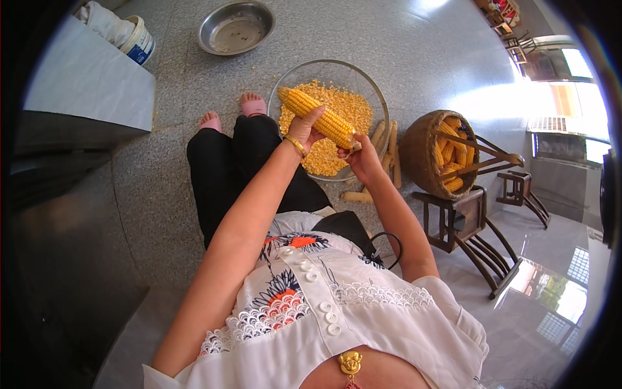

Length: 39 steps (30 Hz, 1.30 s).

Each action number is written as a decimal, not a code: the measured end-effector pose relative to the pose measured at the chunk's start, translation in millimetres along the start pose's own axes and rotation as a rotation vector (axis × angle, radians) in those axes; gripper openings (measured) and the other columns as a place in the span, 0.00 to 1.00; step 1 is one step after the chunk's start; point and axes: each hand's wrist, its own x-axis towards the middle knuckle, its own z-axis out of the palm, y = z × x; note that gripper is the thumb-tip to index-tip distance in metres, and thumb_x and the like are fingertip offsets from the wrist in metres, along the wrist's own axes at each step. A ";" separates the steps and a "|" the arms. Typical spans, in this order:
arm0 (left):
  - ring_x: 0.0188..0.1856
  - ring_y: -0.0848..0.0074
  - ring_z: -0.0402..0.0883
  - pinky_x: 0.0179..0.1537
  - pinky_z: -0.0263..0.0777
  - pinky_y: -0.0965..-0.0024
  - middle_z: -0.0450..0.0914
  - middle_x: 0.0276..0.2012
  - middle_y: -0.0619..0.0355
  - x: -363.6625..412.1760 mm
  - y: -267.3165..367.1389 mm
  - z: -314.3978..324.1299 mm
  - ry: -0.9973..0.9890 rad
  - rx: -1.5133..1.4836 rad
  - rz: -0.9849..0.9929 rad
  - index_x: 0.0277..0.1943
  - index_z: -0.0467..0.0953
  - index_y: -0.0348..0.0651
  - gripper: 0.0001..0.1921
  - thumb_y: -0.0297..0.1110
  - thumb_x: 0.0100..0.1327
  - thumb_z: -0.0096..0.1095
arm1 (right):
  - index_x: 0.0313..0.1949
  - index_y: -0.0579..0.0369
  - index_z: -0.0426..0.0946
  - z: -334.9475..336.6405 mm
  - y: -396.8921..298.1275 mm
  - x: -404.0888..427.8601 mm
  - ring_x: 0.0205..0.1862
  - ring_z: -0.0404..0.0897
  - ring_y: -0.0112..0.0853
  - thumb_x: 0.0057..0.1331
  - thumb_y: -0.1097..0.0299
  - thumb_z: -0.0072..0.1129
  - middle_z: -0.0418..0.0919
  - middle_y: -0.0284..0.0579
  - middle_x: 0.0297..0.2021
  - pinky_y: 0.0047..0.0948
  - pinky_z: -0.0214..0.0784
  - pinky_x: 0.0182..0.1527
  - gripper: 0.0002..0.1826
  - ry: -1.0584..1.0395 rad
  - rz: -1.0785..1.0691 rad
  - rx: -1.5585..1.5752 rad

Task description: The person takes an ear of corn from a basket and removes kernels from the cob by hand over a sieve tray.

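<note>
A yellow corn cob [318, 116], full of kernels, slants over a wide round sieve-like tray [385, 104]. My left hand [305, 130], with a gold bangle at the wrist, is wrapped around the cob's middle, thumb on top. At the cob's pale stalk end, the fingers of my right hand [362, 158] pinch the base, partly hiding it. Loose corn kernels [354, 104] cover much of the tray beneath. Several stripped cobs [392, 146] lie by the tray's right side, and one stripped cob [357, 196] is closer to me.
Right of the tray is a woven basket [418, 150] of unshelled cobs with a wooden handle, beside a wooden chair [457, 214]. A metal basin [236, 29] rests on the floor ahead. At left are a counter-like block [90, 82] and a white bucket [139, 41].
</note>
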 end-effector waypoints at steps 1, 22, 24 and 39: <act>0.36 0.70 0.76 0.36 0.74 0.66 0.73 0.35 0.57 0.1 0.4 -0.7 0.000 0.000 0.001 0.41 0.65 0.41 0.20 0.38 0.47 0.63 | 0.41 0.63 0.62 1.7 -0.1 -3.1 0.24 0.72 0.30 0.59 0.51 0.40 0.69 0.46 0.29 0.26 0.68 0.27 0.24 -0.029 -0.019 -0.003; 0.37 0.67 0.76 0.37 0.74 0.62 0.73 0.35 0.55 0.6 3.0 -4.8 0.020 0.081 -0.052 0.42 0.64 0.40 0.24 0.42 0.45 0.64 | 0.43 0.63 0.63 -2.2 -6.9 -7.6 0.30 0.73 0.33 0.60 0.57 0.38 0.70 0.48 0.33 0.28 0.69 0.31 0.21 -0.094 -0.043 -0.178; 0.38 0.67 0.75 0.37 0.74 0.62 0.72 0.36 0.54 3.6 0.4 -7.1 0.068 -0.002 -0.044 0.42 0.64 0.40 0.25 0.44 0.45 0.64 | 0.45 0.62 0.62 -1.5 -8.3 -7.5 0.31 0.73 0.34 0.61 0.55 0.38 0.70 0.48 0.34 0.29 0.69 0.32 0.22 -0.088 -0.039 -0.126; 0.35 0.67 0.76 0.34 0.75 0.62 0.73 0.34 0.55 1.0 0.7 -4.9 0.075 0.003 -0.073 0.42 0.65 0.41 0.23 0.42 0.45 0.65 | 0.41 0.61 0.69 4.0 -6.7 2.5 0.23 0.73 0.27 0.62 0.53 0.39 0.72 0.43 0.30 0.23 0.65 0.24 0.22 0.216 -0.244 -0.384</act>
